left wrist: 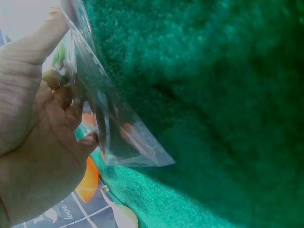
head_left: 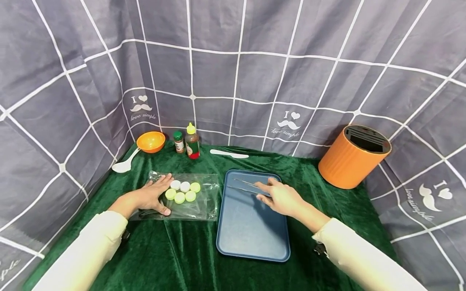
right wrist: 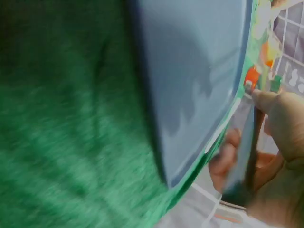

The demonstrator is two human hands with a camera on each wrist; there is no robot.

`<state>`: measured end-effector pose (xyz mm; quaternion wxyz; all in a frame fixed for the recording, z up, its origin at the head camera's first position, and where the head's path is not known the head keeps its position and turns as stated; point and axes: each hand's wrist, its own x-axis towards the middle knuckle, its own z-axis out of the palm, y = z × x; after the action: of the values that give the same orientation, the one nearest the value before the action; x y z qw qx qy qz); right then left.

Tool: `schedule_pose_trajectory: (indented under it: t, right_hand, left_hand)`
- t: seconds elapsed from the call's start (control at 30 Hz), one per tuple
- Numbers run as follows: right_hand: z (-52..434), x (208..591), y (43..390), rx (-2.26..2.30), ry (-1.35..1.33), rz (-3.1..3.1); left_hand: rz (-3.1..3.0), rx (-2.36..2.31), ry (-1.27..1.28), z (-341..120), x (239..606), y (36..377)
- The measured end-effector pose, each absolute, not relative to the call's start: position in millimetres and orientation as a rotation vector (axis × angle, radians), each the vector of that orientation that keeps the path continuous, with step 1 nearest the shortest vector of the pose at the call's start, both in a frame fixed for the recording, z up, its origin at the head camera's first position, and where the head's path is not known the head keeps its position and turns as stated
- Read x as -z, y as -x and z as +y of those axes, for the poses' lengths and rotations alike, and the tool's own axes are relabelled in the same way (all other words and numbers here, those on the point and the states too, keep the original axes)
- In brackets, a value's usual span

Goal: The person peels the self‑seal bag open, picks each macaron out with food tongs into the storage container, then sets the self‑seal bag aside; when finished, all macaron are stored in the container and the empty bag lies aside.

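Observation:
My left hand (head_left: 153,195) rests spread over the left part of a clear plastic bag (head_left: 208,204) on the green cloth. Beside its fingertips lie several round discs, some white (head_left: 185,186) and most yellow-green (head_left: 190,196); whether they are inside the bag or on it I cannot tell. The bag's loose corner (left wrist: 128,142) stands up past the hand in the left wrist view. Above the blue tray (head_left: 251,238), my right hand (head_left: 285,199) holds slim metal tongs (head_left: 243,189), their tips apart and pointing left with nothing between them.
At the back left stand an orange bowl (head_left: 151,142), a white spoon (head_left: 124,165), a green-capped spice jar (head_left: 178,142) and a sauce bottle (head_left: 192,143). A white knife (head_left: 229,153) lies behind the tray. An orange knife block (head_left: 342,161) stands at the back right, near the grey curtain (head_left: 327,24).

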<state>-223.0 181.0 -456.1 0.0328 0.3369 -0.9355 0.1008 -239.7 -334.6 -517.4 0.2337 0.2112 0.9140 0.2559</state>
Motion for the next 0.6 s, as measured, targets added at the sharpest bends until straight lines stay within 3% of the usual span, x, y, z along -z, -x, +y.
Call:
schedule_pose_trajectory:
  t: [0.6]
  right_hand:
    - [116.3,469.9,246.0,-0.084,-1.199,-2.7]
  left_hand:
    - [2.535,-0.635,-0.511,-337.8,527.2,247.0]
